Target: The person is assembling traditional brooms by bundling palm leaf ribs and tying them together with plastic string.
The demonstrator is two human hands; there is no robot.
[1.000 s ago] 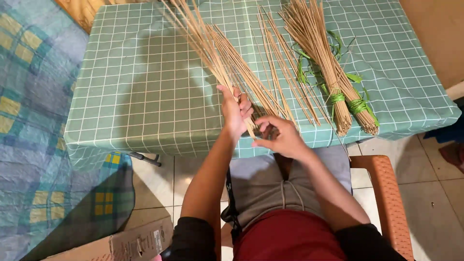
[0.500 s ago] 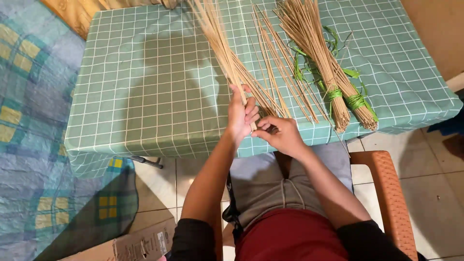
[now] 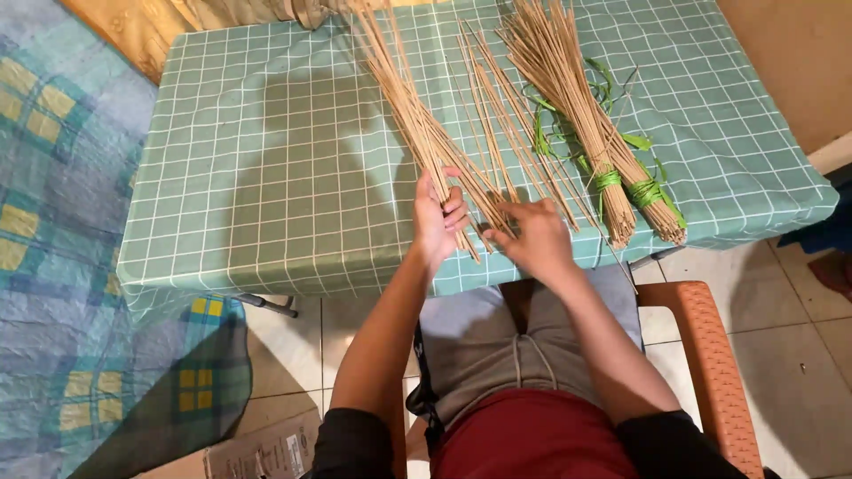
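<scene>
Two stick bundles (image 3: 612, 168) already lie tied with green ribbon on the checked counter (image 3: 266, 177), while the left hand (image 3: 437, 222) clasps an untied bunch of sticks (image 3: 417, 124) and the right hand (image 3: 532, 235) pinches loose sticks (image 3: 497, 124) beside it.

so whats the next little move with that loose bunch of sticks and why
Probably square up the near ends of the loose bunch of sticks. The left hand clasps it near the table edge, and the right hand rests at the ends, which look splayed and untied, unlike the green-tied bundles.
</scene>
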